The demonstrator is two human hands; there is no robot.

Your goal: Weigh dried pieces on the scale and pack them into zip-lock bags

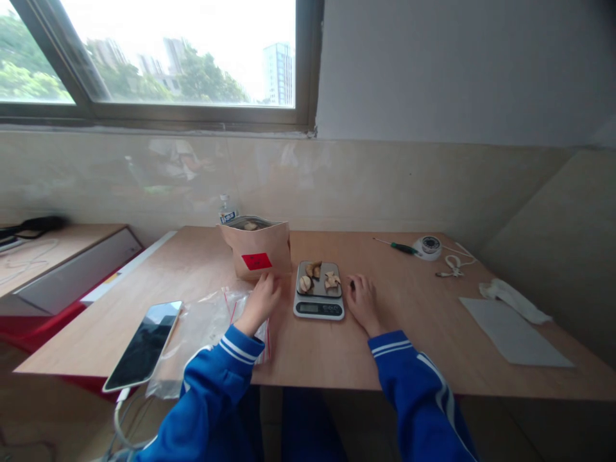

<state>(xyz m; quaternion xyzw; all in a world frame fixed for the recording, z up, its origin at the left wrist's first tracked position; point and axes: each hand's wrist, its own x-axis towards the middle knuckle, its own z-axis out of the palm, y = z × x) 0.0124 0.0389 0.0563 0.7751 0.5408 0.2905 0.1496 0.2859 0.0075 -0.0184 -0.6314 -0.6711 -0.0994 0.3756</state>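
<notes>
A digital kitchen scale (319,309) lies on the table in front of me. On its metal plate rest several dried, pale brown pieces (332,280) that look like dried mushrooms. My left hand (262,296) rests by the foot of a brown paper pouch (260,247), its fingers loosely bent and holding nothing I can see. The pouch stands upright with its top open, and similar pieces show inside. To the right of the scale, my right hand (364,298) has its fingers curled together around a small dark thing (353,285), too small to name.
Clear zip bags (206,321) lie under my left forearm, beside a tablet (147,343) with a cable plugged in. A bottle (226,208) stands behind the pouch. To the right are a screwdriver (404,248), a dome camera (428,247), a white sheet (514,333) and a cloth (514,299).
</notes>
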